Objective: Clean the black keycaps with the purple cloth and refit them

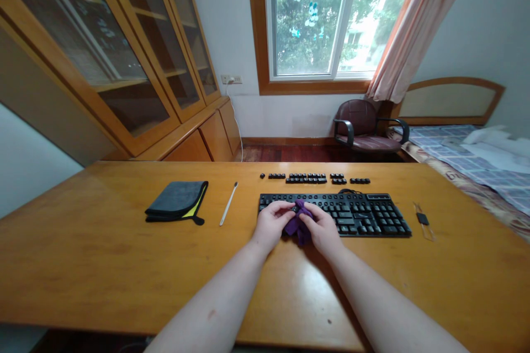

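Note:
My left hand [271,223] is closed in a pinch on a small black keycap [295,209], mostly hidden by the fingers. A crumpled purple cloth [301,230] is gripped by my right hand [325,229] and pressed against the keycap. Both hands meet over the front left part of a black keyboard [358,215], covering some of its keys. Behind the keyboard, loose black keycaps [306,178] lie in short rows, with a single one at the left end.
Left of the keyboard lie a white toothbrush [228,204] and a folded grey cloth [177,200] with black edging and a yellow inside. A wire keycap puller [423,219] lies to the right. Beyond the wooden desk [124,265] stands an office chair [360,124].

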`<state>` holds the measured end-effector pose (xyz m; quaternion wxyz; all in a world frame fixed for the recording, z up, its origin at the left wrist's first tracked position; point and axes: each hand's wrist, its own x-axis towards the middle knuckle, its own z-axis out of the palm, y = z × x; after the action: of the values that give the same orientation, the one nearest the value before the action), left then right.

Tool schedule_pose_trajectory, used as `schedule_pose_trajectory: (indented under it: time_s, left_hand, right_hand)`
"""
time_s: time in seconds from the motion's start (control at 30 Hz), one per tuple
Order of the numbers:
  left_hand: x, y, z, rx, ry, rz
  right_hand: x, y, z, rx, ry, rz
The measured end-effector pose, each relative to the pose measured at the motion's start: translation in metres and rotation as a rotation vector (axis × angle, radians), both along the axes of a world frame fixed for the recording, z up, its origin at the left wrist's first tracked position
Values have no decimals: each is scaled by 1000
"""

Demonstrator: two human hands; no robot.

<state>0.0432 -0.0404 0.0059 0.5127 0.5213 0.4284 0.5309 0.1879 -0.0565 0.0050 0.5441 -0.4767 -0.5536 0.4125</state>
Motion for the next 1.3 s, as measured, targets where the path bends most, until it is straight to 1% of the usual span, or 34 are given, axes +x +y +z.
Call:
schedule_pose_trajectory:
  time_s: [0.03, 0.1, 0.2, 0.3, 0.5, 0.73, 0.87, 1.0, 1.1, 1.23, 1.3]
  left_hand:
    - [0, 0, 0, 16, 16, 8]
    - [0, -1, 0, -3, 17, 8]
    - [0, -2, -1, -58, 1, 4]
    - [1, -3, -3, -67, 22, 8]
    - [2, -4, -2, -98, 6, 22]
    - [3, -4, 0, -119, -12, 13]
    - [4, -3, 1, -118, -26, 16]
    - [3, -2, -1, -85, -45, 17]
    - [3, -1, -2, -67, -70, 18]
    - [3, -1, -1, -65, -59, 10]
    - [3, -2, -1, -70, -42, 8]
  right_hand:
    - [0, 0, 0, 8, -14, 20]
    - [-1, -1, 1, 7, -19, 37]
    - [0, -1, 1, -27, 20, 40]
    - [0, -1, 3, -71, 64, 38]
    - [0, -2, 5, -126, 107, 13]
    - [4, 0, 4, -169, 60, -51]
    - [3, 2, 0, -151, 57, -52]
    - [2, 3, -6, -115, 130, -83]
    - [1, 2, -6, -84, 168, -57]
    - [2, 0, 0, -5, 56, 33]
    - [2, 0, 2, 23, 3, 45]
